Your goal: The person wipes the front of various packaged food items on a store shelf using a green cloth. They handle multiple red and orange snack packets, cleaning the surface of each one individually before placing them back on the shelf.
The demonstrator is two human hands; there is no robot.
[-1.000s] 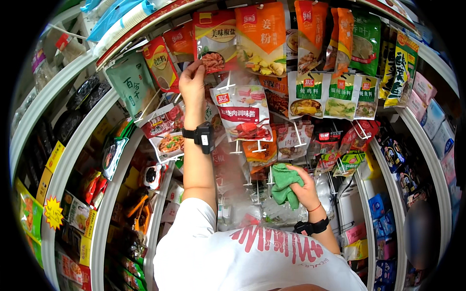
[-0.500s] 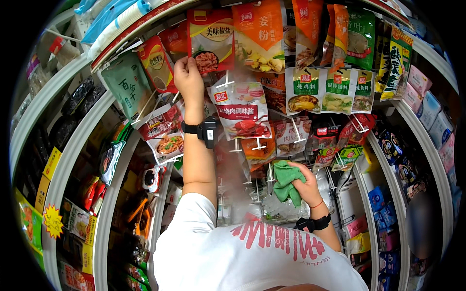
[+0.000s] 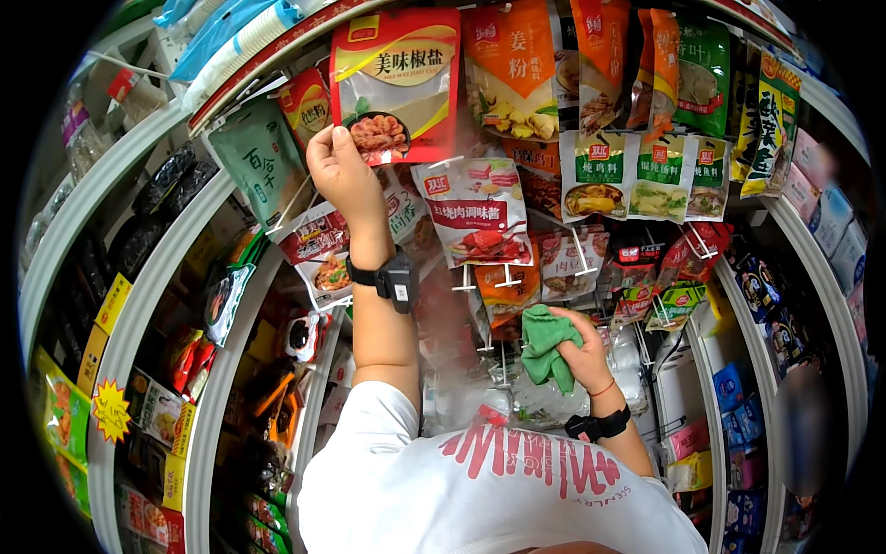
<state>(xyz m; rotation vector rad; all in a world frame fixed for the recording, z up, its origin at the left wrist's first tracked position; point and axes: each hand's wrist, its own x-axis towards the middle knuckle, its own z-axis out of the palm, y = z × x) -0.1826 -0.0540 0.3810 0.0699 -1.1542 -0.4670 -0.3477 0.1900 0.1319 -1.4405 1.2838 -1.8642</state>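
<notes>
My left hand [image 3: 345, 174] is raised toward the upper rows of hanging packets. Its fingers pinch the lower left edge of a red and yellow seasoning packet [image 3: 420, 78] with a picture of fried food in a bowl. Lower and to the right, my right hand [image 3: 585, 355] is closed round a crumpled green cloth [image 3: 547, 347], held apart from the packets. Right of the seasoning packet hangs an orange ginger powder packet [image 3: 510, 74]; below it is a white and red sauce packet [image 3: 476, 212]. A smaller red packet [image 3: 305, 106] is partly hidden behind the seasoning packet.
White display hooks [image 3: 506, 277] stick out below the packets. A pale green pouch [image 3: 258, 166] hangs at the left. Curved shelf edges [image 3: 171, 245] with packaged goods run down both sides, and white-green packets [image 3: 598, 175] hang at right.
The seasoning packet appears larger and closer, with my left hand at its lower left edge, covering less of the packet beside it. My right hand still holds the cloth, nearly unmoved.
</notes>
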